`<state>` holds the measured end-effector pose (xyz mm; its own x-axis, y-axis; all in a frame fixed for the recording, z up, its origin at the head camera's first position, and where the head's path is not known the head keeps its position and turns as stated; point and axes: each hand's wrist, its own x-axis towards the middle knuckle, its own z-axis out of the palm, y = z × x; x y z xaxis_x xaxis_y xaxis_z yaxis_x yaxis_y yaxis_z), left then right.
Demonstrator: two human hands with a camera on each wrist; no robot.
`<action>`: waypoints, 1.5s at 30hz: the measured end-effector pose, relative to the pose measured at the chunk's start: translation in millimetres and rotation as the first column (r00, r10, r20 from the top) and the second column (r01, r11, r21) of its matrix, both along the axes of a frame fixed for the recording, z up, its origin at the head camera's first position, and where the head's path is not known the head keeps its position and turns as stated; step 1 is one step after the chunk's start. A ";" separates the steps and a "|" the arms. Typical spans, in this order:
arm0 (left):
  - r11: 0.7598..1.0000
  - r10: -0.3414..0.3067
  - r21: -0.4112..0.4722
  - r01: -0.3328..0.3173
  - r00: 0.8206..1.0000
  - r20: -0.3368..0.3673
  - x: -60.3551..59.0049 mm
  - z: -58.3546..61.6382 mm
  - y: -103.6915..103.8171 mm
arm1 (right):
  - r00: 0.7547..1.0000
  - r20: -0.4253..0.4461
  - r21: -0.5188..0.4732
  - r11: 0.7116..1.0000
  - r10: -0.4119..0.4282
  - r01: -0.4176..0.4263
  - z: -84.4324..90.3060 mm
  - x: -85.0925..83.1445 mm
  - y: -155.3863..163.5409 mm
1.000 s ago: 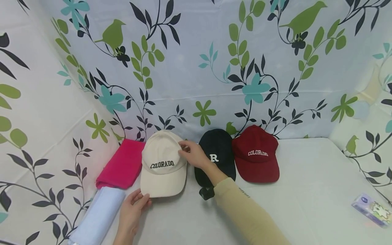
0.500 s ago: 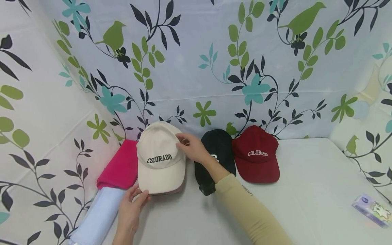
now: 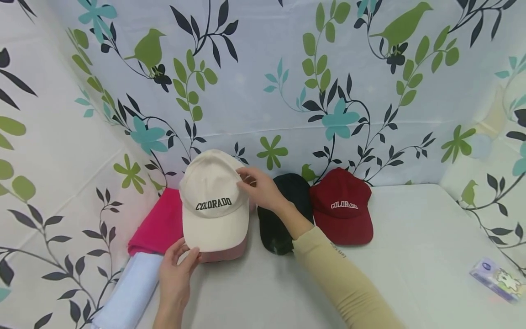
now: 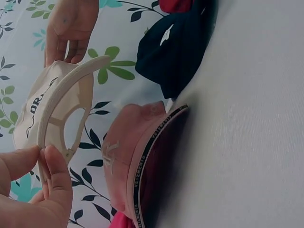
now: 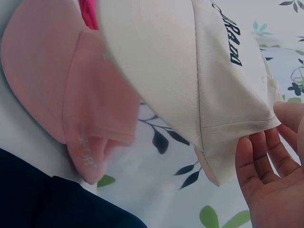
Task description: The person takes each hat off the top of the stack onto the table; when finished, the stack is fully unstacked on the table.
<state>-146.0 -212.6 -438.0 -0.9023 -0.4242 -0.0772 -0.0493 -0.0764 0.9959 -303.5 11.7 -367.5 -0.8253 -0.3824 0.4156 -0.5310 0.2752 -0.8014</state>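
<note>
A cream baseball cap [image 3: 213,192] lettered COLORADO is held up between both hands. My left hand [image 3: 177,269] pinches the edge of its brim at the lower left corner. On the other side my right hand [image 3: 263,189] grips the crown's edge between thumb and fingers. Beneath and behind it sits a pink cap [image 4: 126,161] with a printed band along its brim; the left wrist view shows a gap between the two. In the head view only the front of the pink brim shows, the rest hidden by the cream cap.
Right of the pink cap are a black cap [image 3: 276,228], partly covered by my right arm, and a red cap [image 3: 343,214]. Folded pink cloth [image 3: 158,224] and light blue cloth [image 3: 129,290] lie at left. A small purple pack [image 3: 497,279] lies far right.
Both hands have raised the cream cap and shifted it slightly left. The pink cap's brim has come into sight below it. My right forearm now covers the black cap's letter.
</note>
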 end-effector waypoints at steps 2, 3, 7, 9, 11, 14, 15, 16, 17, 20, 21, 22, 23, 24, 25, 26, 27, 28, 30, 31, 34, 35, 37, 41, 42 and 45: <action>1.000 0.006 0.012 -0.006 1.000 -0.011 -1.2 -0.2 2.1 | 1.000 -0.012 -0.005 1.000 0.000 0.000 1.9 -0.4 1.7; 1.000 0.005 0.021 -0.005 1.000 -0.021 -1.7 -0.3 3.1 | 1.000 -0.015 -0.007 1.000 -0.003 0.003 2.8 -0.2 2.9; 0.999 -0.007 0.052 0.010 0.998 -0.059 -2.7 -0.9 7.2 | 0.999 -0.039 -0.020 1.000 -0.016 0.015 6.2 0.6 9.1; 0.998 -0.013 0.063 0.018 0.997 -0.076 -2.6 -1.2 9.0 | 0.998 -0.055 -0.029 0.999 -0.019 0.018 8.0 1.3 12.8; 0.997 -0.018 0.074 0.025 0.996 -0.087 -2.3 -1.5 10.7 | 0.997 -0.071 -0.038 0.999 -0.019 0.016 9.3 1.5 16.7; 0.993 -0.028 0.109 0.039 0.994 -0.104 -2.5 -1.6 13.6 | 0.996 -0.080 -0.046 0.999 -0.031 0.027 9.6 1.7 23.4; 0.992 -0.035 0.117 0.048 0.993 -0.109 -2.6 -1.6 14.7 | 0.996 -0.080 -0.049 0.998 -0.036 0.032 9.3 1.7 25.8; 0.991 -0.045 0.119 0.059 0.992 -0.115 -2.6 -1.6 15.8 | 0.996 -0.080 -0.052 0.998 -0.042 0.037 8.8 1.5 28.2; 0.991 -0.057 0.117 0.071 0.991 -0.118 -2.5 -1.4 16.9 | 0.996 -0.079 -0.055 0.998 -0.047 0.043 8.3 1.4 30.5; 0.991 -0.089 0.093 0.101 0.989 -0.121 -2.3 -1.8 20.2 | 0.995 -0.074 -0.059 0.997 -0.060 0.055 6.2 1.6 36.8; 0.990 -0.099 0.089 0.111 0.987 -0.126 -2.3 -2.2 21.3 | 0.996 -0.070 -0.061 0.996 -0.061 0.057 5.7 1.9 38.6; 0.989 -0.107 0.087 0.119 0.986 -0.126 -2.3 -2.5 22.4 | 0.996 -0.064 -0.062 0.996 -0.063 0.059 4.9 2.3 40.5; 0.988 -0.114 0.088 0.126 0.985 -0.128 -2.2 -3.0 23.3 | 0.996 -0.056 -0.065 0.996 -0.063 0.059 4.4 2.8 42.3; 0.987 -0.119 0.092 0.132 0.984 -0.130 -2.2 -3.7 24.4 | 0.997 -0.048 -0.065 0.996 -0.065 0.061 3.7 3.4 44.1; 0.986 -0.125 0.095 0.137 0.984 -0.130 -2.2 -4.3 25.5 | 0.997 -0.039 -0.064 0.996 -0.067 0.064 2.7 3.5 46.1; 0.986 -0.127 0.097 0.139 0.984 -0.128 -2.2 -4.8 26.6 | 0.997 -0.032 -0.063 0.996 -0.068 0.066 2.1 4.1 48.0; 0.985 -0.127 0.099 0.140 0.984 -0.123 -2.1 -5.4 27.8 | 0.997 -0.024 -0.063 0.996 -0.069 0.067 1.7 4.7 50.0; 0.985 -0.129 0.098 0.141 0.984 -0.120 -2.0 -5.8 29.0 | 0.997 -0.018 -0.064 0.996 -0.069 0.068 1.3 5.3 52.2; 0.985 -0.133 0.095 0.145 0.984 -0.122 -1.9 -6.4 31.4 | 0.998 -0.013 -0.065 0.996 -0.067 0.066 0.6 6.0 56.7; 0.984 -0.137 0.095 0.150 0.982 -0.127 -2.0 -6.9 32.7 | 0.998 -0.011 -0.069 0.996 -0.064 0.063 0.3 6.3 59.0; 0.980 -0.158 0.100 0.174 0.975 -0.154 -2.6 -7.5 36.8 | 0.998 -0.005 -0.084 0.995 -0.061 0.061 0.1 8.3 67.0; 0.977 -0.167 0.104 0.186 0.972 -0.167 -3.2 -7.8 38.2 | 0.998 -0.002 -0.087 0.994 -0.064 0.064 0.0 8.7 69.9; 0.969 -0.193 0.114 0.218 0.962 -0.193 -5.0 -8.1 41.4 | 0.997 0.004 -0.088 0.993 -0.076 0.076 -0.6 9.3 76.1; 0.954 -0.233 0.135 0.269 0.944 -0.235 -10.2 -9.3 49.0 | 0.995 0.008 -0.076 0.992 -0.099 0.100 -0.7 9.2 88.8; 0.951 -0.240 0.137 0.278 0.940 -0.242 -11.7 -9.6 51.3 | 0.995 0.006 -0.075 0.992 -0.104 0.104 -0.5 8.9 91.8; 0.944 -0.262 0.133 0.301 0.931 -0.253 -15.9 -10.6 58.6 | 0.993 -0.001 -0.074 0.990 -0.119 0.118 1.6 8.6 101.2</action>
